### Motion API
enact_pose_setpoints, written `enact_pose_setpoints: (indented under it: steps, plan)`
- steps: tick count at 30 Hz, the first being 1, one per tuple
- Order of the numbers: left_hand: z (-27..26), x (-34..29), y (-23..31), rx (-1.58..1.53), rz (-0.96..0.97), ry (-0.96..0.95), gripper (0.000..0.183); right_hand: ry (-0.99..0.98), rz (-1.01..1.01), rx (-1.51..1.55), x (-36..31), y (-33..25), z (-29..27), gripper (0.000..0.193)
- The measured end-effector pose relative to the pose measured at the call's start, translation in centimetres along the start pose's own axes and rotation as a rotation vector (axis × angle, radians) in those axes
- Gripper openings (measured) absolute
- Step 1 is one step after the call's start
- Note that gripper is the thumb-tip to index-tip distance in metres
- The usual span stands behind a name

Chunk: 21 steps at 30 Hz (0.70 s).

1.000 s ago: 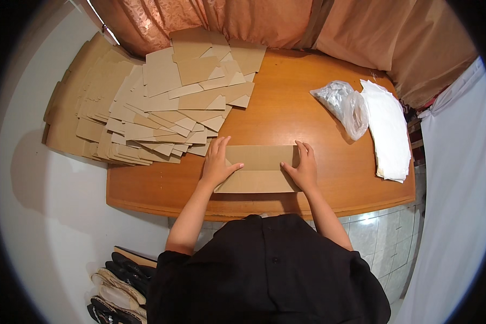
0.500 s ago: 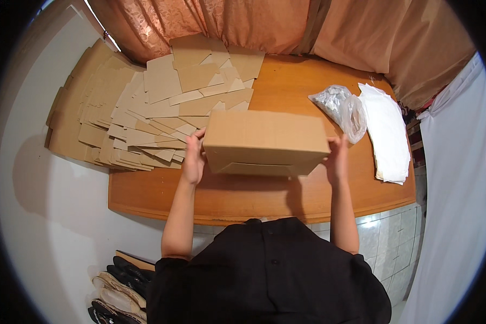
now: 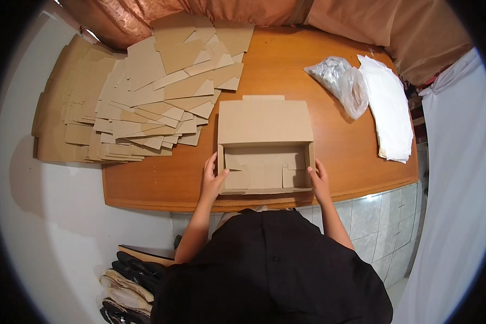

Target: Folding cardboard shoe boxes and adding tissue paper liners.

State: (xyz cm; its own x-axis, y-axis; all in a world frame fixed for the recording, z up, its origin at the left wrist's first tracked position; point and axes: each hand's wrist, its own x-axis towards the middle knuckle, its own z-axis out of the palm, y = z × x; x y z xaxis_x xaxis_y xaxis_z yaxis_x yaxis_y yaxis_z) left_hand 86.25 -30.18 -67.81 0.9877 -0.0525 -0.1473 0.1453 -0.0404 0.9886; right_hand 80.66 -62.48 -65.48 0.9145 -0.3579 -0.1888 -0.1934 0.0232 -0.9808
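Observation:
A brown cardboard box (image 3: 265, 122) sits at the near edge of the wooden table, its lid raised and leaning away from me. The inside shows a bare bottom with folded flaps at the two near corners. My left hand (image 3: 214, 175) grips the box's left wall, thumb over the rim and fingers outside. On the opposite wall, my right hand (image 3: 318, 178) holds the same way, thumb on the rim. The outer fingers are partly hidden by the box sides.
Flat cardboard blanks (image 3: 146, 97) lie in overlapping heaps on the left of the wooden table (image 3: 140, 186). At right are a clear plastic bag (image 3: 340, 81) with greyish contents and a stack of white sheets (image 3: 386, 108). Several shoes (image 3: 127, 286) stand at lower left.
The box has come down and nearer to me, turning from a closed side view to its open inside with the lid lifted. Both hands moved with it.

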Motion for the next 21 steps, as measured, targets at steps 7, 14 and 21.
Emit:
enact_pose_setpoints:
  steps: [7, 14, 21]
  plan:
    - [-0.1, 2.0, 2.8, 0.452, 0.163, -0.059, 0.057, -0.151, 0.045, -0.562, 0.7, -3.6, 1.5, 0.047]
    - [-2.2, 2.1, 4.5, 0.309, 0.218, 0.016, 0.045, -0.882, -0.532, -0.907, 2.9, -9.8, 8.5, 0.045]
    - [-2.4, 1.5, 3.5, 0.769, 0.445, -0.206, 0.043, -1.150, -0.911, -1.047, 6.8, 2.4, 16.1, 0.050]
